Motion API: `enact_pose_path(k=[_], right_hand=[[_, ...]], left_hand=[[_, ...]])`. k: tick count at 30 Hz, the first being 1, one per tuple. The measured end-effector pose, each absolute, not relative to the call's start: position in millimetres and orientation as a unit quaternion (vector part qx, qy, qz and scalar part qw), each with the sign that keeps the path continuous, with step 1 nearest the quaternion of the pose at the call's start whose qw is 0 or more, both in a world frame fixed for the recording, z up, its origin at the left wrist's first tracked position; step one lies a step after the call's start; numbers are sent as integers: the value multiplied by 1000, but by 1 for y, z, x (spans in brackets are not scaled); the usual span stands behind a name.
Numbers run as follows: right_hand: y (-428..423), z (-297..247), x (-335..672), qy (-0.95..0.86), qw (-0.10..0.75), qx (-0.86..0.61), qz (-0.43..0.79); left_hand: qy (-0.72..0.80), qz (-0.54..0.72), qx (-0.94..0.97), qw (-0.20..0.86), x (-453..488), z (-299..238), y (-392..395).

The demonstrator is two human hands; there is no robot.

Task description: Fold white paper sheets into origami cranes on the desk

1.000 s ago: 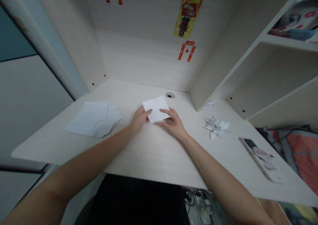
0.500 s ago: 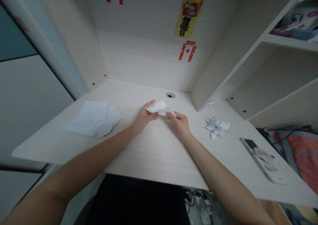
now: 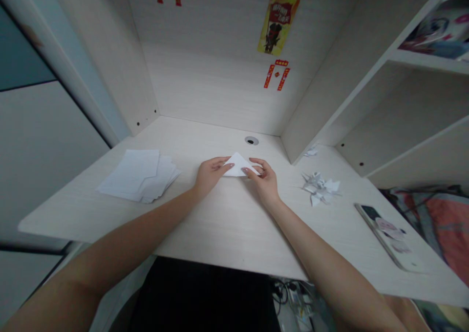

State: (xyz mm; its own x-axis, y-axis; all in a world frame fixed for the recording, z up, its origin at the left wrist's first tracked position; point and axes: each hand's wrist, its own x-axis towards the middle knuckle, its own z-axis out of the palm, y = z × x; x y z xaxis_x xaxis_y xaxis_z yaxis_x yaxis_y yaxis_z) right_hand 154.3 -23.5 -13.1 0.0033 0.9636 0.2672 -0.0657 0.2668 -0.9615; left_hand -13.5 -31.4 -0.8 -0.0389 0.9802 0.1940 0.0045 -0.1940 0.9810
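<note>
A small white sheet of paper [image 3: 237, 164], folded into a triangle with its point away from me, is between my two hands over the desk. My left hand [image 3: 211, 173] grips its left corner, thumb on top and fingers behind. At the right corner, my right hand [image 3: 264, 178] pinches it with the thumb on its face and the fingers curled behind. Left of my hands lies a stack of white paper sheets [image 3: 137, 173]. To the right is a small heap of folded white paper pieces [image 3: 319, 188].
A phone [image 3: 384, 237] lies at the desk's right side. Behind my hands a round cable hole [image 3: 251, 140] sits near the back panel. An upright divider [image 3: 322, 83] stands at the right, with another white scrap [image 3: 310, 152] beside its foot. Red cloth [image 3: 449, 224] is at far right.
The paper has gone from a loose, tilted, partly bent shape to a neat triangle. My left hand has lowered slightly, and its fingers have drawn in around the left corner.
</note>
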Motion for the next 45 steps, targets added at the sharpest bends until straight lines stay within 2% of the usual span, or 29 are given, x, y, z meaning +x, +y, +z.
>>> enact_pose_path(k=[28, 38, 45], right_hand=[[-23, -16, 154, -581, 569, -411, 411], [-22, -12, 155, -516, 599, -427, 440], [-24, -15, 153, -552, 488, -469, 488]], left_hand=[[460, 559, 522, 452, -12, 0, -32], [485, 505, 496, 514, -13, -3, -31], [483, 542, 467, 506, -13, -2, -32]])
